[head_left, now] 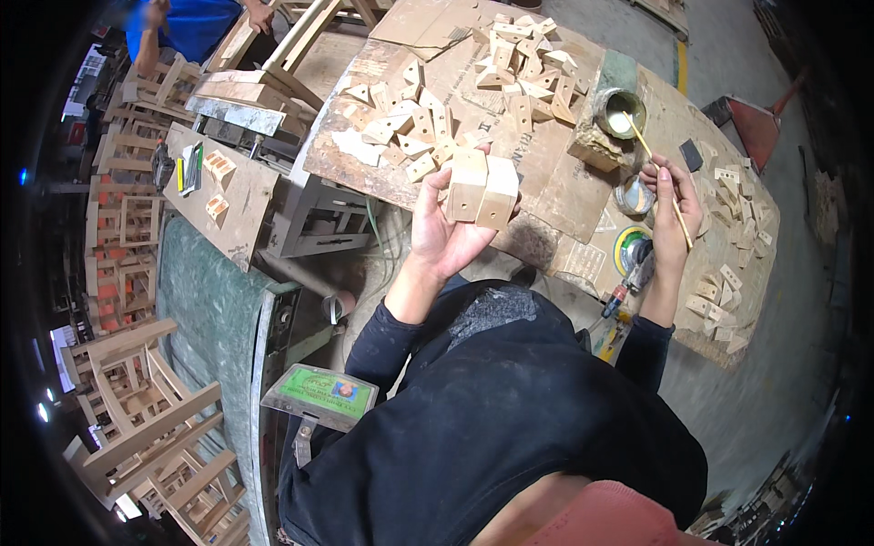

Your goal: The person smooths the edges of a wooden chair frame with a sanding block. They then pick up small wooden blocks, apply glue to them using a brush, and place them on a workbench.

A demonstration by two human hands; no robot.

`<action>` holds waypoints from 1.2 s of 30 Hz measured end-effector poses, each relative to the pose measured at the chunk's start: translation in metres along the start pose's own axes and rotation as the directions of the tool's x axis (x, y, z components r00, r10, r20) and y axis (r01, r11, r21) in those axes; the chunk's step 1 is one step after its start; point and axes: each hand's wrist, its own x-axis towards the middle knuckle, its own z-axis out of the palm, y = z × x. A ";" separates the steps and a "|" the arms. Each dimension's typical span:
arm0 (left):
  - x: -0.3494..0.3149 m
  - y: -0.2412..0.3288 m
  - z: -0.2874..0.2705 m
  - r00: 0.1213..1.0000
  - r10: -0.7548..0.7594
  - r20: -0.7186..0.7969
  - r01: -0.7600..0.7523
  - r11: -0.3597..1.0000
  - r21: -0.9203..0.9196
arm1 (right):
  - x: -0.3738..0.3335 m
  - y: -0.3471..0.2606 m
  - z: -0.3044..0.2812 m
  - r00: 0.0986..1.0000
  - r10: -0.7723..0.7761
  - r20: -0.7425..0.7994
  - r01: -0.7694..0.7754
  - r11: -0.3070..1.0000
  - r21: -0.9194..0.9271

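Observation:
Two pale wooden blocks [482, 189] with drilled holes lie side by side in my left hand [439, 227], its fingers wrapped round them. My right hand [674, 205] pinches a thin wooden stick [645, 144]. The stick's far tip reaches into an open can [622, 115] of whitish stuff, which stands on a wooden block. Just left of my right hand is a small round container [634, 195]. Below it, near my right wrist, lies an orbital sander [635, 257] with a green and yellow rim.
A cardboard-covered table [555, 214] bears piles of wooden blocks [523, 64] at the far side, with more blocks [728, 291] at the right. A side board [238, 232] stands left. Wooden frames [164, 400] are stacked farther left. Another person in blue [196, 32] is at the far left.

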 end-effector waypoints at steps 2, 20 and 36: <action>-0.002 0.000 0.006 1.000 0.006 -0.020 -0.007 1.000 -0.014 | 0.001 0.002 0.001 1.000 0.012 0.003 -0.012 1.000 -0.001; -0.001 -0.005 0.016 0.999 0.028 -0.027 -0.025 0.994 0.110 | 0.053 0.044 -0.017 0.991 0.018 -0.133 -0.024 0.998 -0.049; -0.004 -0.007 -0.011 0.995 -0.001 -0.096 0.007 0.998 0.060 | 0.072 0.090 -0.020 0.940 0.340 -0.039 -0.308 0.890 0.335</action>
